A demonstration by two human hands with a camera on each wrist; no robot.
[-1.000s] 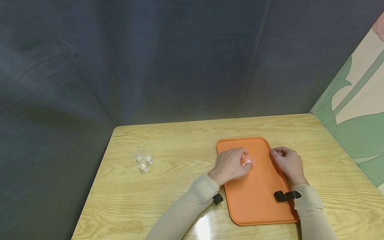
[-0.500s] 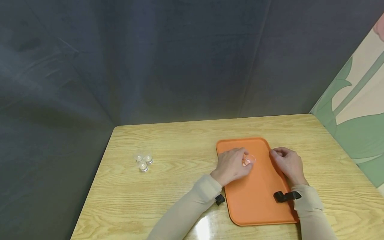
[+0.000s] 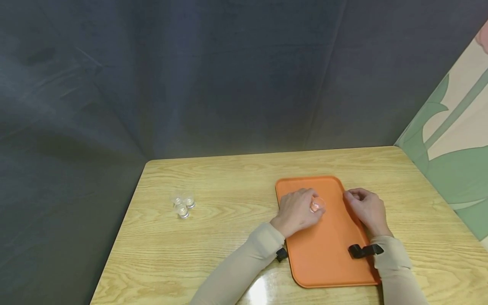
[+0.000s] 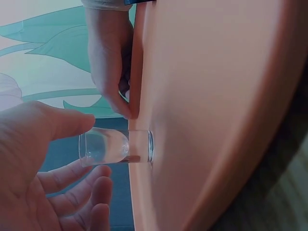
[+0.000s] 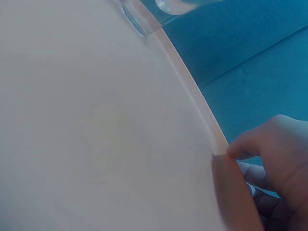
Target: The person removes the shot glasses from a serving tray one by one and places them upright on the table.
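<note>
A small clear shot glass point(image 4: 113, 147) stands upright on the orange tray point(image 3: 328, 258), toward its far part. My left hand point(image 3: 297, 212) pinches it near the rim, thumb on one side and index finger on the other, as the left wrist view shows. The remaining fingers of that hand curl loosely below the glass's rim. At the tray's right edge my right hand point(image 3: 367, 210) grips the raised rim, its thumb on top and the other fingers on the outer side. In the right wrist view only the lower part of the glass shows.
Three more clear glasses point(image 3: 183, 210) stand close together on the left of the wooden table point(image 3: 228, 182). A dark curtain point(image 3: 244, 76) hangs behind and to the left. On the right is a wall with painted leaves point(image 3: 457, 173).
My left hand has shifted slightly right around the shot glass, which stays where it was on the tray. My right hand keeps its place on the rim.
</note>
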